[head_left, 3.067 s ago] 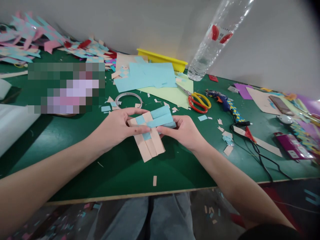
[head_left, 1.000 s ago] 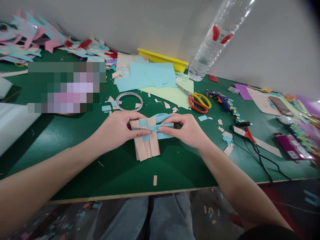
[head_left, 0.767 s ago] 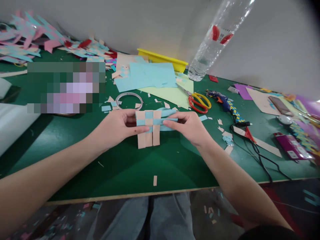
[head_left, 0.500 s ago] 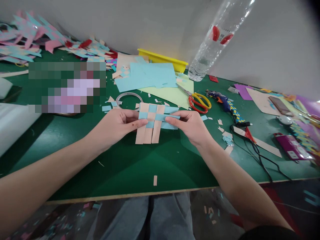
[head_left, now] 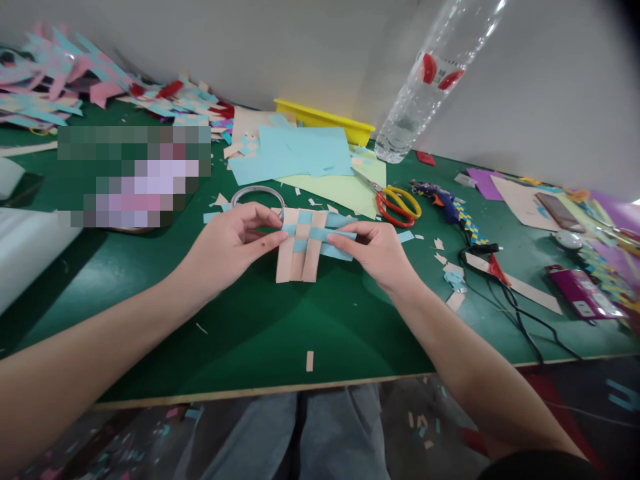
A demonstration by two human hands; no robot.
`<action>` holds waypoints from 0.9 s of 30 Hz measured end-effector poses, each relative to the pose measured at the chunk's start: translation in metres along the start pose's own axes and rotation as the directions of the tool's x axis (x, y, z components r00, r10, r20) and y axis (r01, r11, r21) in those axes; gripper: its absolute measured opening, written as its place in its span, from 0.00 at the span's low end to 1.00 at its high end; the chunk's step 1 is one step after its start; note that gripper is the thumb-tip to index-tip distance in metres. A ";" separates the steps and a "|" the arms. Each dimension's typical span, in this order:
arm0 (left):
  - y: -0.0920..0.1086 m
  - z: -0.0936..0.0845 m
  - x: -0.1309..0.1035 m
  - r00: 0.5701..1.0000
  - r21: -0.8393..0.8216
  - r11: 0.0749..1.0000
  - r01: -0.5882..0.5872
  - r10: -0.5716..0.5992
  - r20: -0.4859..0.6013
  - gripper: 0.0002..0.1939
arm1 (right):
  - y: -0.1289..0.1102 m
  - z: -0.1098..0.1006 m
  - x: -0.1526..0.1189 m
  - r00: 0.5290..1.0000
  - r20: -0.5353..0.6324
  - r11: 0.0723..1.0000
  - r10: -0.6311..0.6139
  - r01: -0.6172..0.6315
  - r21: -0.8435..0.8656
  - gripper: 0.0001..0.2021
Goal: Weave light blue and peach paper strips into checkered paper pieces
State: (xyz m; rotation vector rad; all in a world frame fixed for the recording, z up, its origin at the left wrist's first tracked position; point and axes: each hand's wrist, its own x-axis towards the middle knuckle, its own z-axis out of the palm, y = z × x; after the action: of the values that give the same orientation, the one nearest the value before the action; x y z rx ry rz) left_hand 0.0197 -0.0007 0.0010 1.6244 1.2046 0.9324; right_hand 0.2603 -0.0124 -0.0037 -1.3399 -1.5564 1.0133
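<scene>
My left hand [head_left: 227, 247] had the weave [head_left: 302, 232] by its left edge, thumb and finger closed to a light pinch. My right hand [head_left: 380, 257] was closed on the middle blue strip [head_left: 319, 234], where it stuck out from the weave's right side. The weave was up off the table [head_left: 310, 320], between both hands. I judged that a hard tug on the right could slide that strip out, since only the criss-cross seemed to lock it. Too slack a pinch on the left could let the pale strips [head_left: 309, 265] splay; too heavy a squeeze could crease them.

I counted one weave, three pale strips running down it and, as far as the overlap let me tell, three blue ones poking out rightward. One ring [head_left: 257, 189] lay beyond the weave, to its left. One tray [head_left: 325, 122] sat well beyond it. Beyond and right of it were one pair of scissors [head_left: 387, 193] and one bottle [head_left: 425, 87]. One lone scrap [head_left: 310, 361] lay on its near side.
</scene>
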 end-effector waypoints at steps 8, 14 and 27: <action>-0.005 -0.001 0.001 0.999 0.087 0.996 0.027 -0.022 -0.047 0.14 | -0.003 0.002 -0.001 0.999 0.005 0.999 -0.048 0.048 -0.013 0.13; -0.015 -0.002 0.003 0.992 0.103 0.994 0.045 -0.032 -0.124 0.16 | -0.006 0.003 -0.002 0.997 0.029 0.997 -0.073 0.074 -0.022 0.12; -0.017 -0.001 0.005 0.987 -0.127 0.986 0.110 -0.123 -0.105 0.16 | -0.002 0.002 0.001 0.999 0.046 0.994 0.018 -0.023 0.104 0.14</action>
State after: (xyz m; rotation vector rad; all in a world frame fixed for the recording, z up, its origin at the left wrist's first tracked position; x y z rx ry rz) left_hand 0.0150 0.0066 -0.0141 1.4062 1.2798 1.0132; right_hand 0.2583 -0.0120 -0.0027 -1.2717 -1.5045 1.1293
